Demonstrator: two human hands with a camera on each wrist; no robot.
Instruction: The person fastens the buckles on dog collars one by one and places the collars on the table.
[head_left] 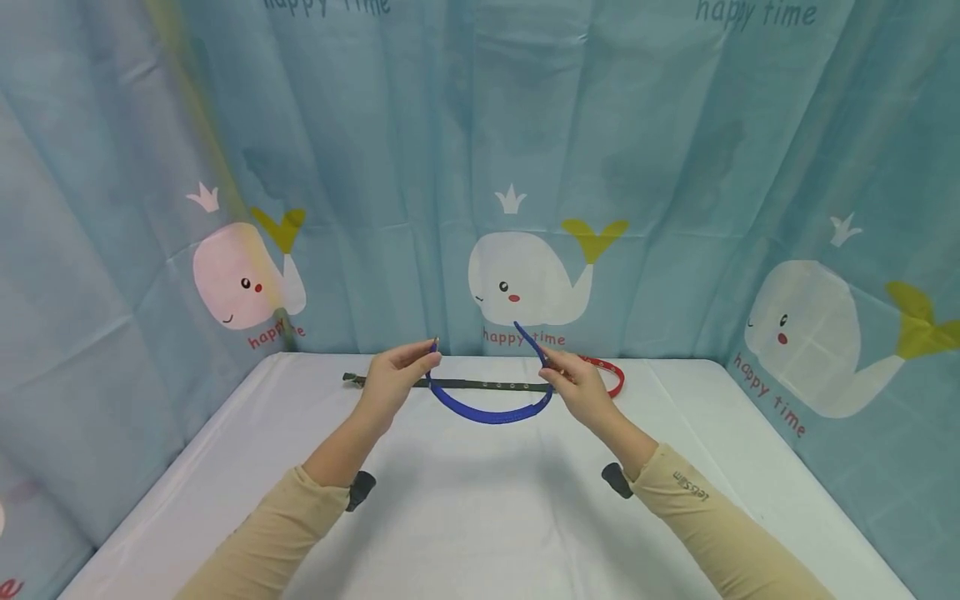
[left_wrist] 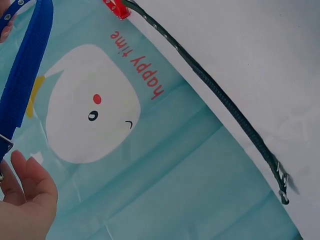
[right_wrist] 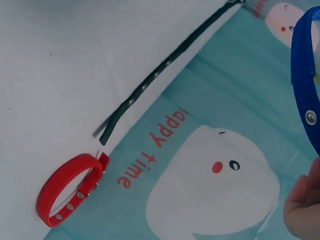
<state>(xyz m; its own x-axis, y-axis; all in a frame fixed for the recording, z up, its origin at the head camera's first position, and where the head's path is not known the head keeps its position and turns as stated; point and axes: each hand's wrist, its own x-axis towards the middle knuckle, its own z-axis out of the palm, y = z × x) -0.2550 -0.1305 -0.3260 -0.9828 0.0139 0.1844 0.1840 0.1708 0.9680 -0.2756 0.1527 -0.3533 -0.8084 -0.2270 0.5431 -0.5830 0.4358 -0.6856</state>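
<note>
Blue collar (head_left: 491,412) hangs in a slack loop above the bench (head_left: 480,500), each end pinched by the left hand (head_left: 393,377) and right hand (head_left: 579,385). Because both grips are light fingertip pinches, an end could slip free and drop.

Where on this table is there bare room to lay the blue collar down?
The white table is bare between the forearms and toward both side edges. It is crowded along the back edge, where the dark green collar and red collar lie.
</note>
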